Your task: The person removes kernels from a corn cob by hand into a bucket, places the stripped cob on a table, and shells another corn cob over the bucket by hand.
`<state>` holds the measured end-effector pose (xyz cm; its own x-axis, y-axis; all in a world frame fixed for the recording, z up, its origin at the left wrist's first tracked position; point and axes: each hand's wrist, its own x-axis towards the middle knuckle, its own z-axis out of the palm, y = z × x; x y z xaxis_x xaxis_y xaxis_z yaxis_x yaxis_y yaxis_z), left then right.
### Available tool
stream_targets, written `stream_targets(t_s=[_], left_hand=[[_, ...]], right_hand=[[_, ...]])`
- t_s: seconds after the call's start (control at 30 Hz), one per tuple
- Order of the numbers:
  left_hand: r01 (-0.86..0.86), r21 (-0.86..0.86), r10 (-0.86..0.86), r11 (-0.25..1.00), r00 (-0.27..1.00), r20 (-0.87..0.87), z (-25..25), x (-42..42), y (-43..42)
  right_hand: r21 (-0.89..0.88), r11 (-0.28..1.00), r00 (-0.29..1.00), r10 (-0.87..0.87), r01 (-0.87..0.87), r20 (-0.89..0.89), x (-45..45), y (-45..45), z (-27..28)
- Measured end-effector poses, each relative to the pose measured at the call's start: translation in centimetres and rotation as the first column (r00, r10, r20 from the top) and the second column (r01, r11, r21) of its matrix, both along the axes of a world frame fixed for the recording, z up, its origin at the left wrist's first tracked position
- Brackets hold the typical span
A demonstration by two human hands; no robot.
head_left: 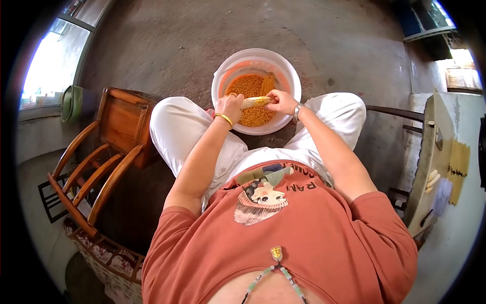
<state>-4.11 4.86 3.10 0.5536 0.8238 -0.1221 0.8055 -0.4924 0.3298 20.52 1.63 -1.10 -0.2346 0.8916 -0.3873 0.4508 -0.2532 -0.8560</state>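
Observation:
A corn cob [253, 103] is held level between my two hands, above a white bucket [296, 76] that stands between my knees. My left hand [230, 106] is closed round the cob's left end, which looks pale and bare. At the right end, where yellow kernels show, my right hand [282, 103] grips with fingers pressed together. Loose orange-yellow corn kernels [248, 85] cover the bottom of the bucket. A ribbed yellow-orange thing [268, 85] shows against the inner wall; its kind I cannot make out.
A wooden chair [121, 119] stands close on my left, with a green basket [72, 104] behind it. To my right is a table [422, 167] bearing pale corn-like pieces [433, 180] and other items. Concrete floor [192, 30] stretches beyond the bucket.

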Motion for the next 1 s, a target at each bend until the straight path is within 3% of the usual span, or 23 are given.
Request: stream_targets(t_s=[0.17,0.2,0.23,0.3,0.33,0.4,0.43,0.47,0.5,0.57,0.63,0.7,0.77,0.83,0.87,0.9,0.93,1.0], left_hand=[[0.162,0.118,-0.175,0.980,0.978,0.110,-1.2,0.2,0.2],[0.184,0.152,-0.207,0.971,0.967,0.150,-1.3,0.5,0.0],[0.197,0.176,-0.229,0.965,0.954,0.191,-1.1,0.5,0.1],[0.167,0.183,-0.214,0.969,0.935,0.281,-1.5,0.3,0.4],[0.055,0.205,-0.124,0.977,0.933,0.337,-1.1,0.4,-0.3],[-0.022,-0.006,0.023,1.000,0.960,0.280,-0.2,0.3,0.4],[0.060,0.113,-0.093,0.992,0.946,0.311,-1.3,-0.3,0.6],[0.023,0.117,-0.060,0.993,0.946,0.320,-1.9,-0.5,0.7],[-0.026,0.121,-0.014,0.992,0.947,0.320,-2.1,-0.3,0.5],[-0.145,-0.135,0.176,0.980,0.951,0.254,-0.5,-0.2,0.3],[-0.120,-0.090,0.136,0.989,0.970,0.199,-1.8,-0.9,0.5],[-0.100,-0.088,0.114,0.991,0.979,0.166,-2.1,-1.1,0.5],[-0.082,-0.130,0.103,0.988,0.982,0.160,-1.8,-0.9,0.2],[-0.083,-0.112,0.100,0.990,0.982,0.159,-2.8,-1.2,0.2],[-0.082,-0.103,0.098,0.991,0.982,0.159,-3.4,-1.4,0.3],[-0.080,-0.094,0.095,0.992,0.982,0.162,-3.9,-1.6,0.4],[-0.078,-0.085,0.091,0.993,0.982,0.165,-4.3,-1.8,0.4],[-0.064,-0.065,0.075,0.996,0.981,0.176,-4.2,-2.0,0.2]], right_hand=[[0.093,0.995,0.999,0.037,-0.039,0.025,-1.8,-2.1,1.7],[0.207,0.976,0.997,0.053,-0.065,0.062,-2.6,-2.7,1.9],[0.068,0.993,0.985,0.087,-0.098,0.148,-3.4,-2.7,3.1],[0.006,0.994,0.968,0.106,-0.110,0.228,-4.1,-3.1,1.0],[0.090,0.989,0.947,0.084,-0.117,0.310,-4.0,-3.3,2.3],[0.245,0.968,0.956,-0.119,0.052,0.267,-3.3,-4.0,4.1],[0.313,0.938,0.961,-0.211,0.148,0.178,-1.9,-4.5,5.1],[0.274,0.930,0.939,-0.298,0.245,0.174,-0.4,-4.9,7.6],[0.385,0.868,0.904,-0.398,0.315,0.159,1.5,-5.4,8.1],[0.371,0.738,0.780,-0.623,0.563,0.056,5.5,-6.0,10.1],[0.402,0.571,0.646,-0.760,0.716,-0.071,10.8,-7.9,12.5],[0.531,0.303,0.453,-0.874,0.791,-0.177,17.1,-11.0,14.0],[0.493,0.108,0.273,-0.922,0.863,-0.275,22.4,-14.7,17.2],[0.645,-0.030,0.110,-0.978,0.764,-0.175,29.1,-19.5,18.6],[0.625,-0.201,-0.069,-0.971,0.755,-0.228,31.2,-21.8,20.3],[0.649,-0.294,-0.191,-0.955,0.702,-0.226,34.1,-24.6,21.4],[0.727,-0.340,-0.347,-0.926,0.596,-0.149,35.5,-27.2,23.5],[0.925,-0.261,-0.627,-0.778,0.276,-0.032,42.0,-34.8,24.4]])
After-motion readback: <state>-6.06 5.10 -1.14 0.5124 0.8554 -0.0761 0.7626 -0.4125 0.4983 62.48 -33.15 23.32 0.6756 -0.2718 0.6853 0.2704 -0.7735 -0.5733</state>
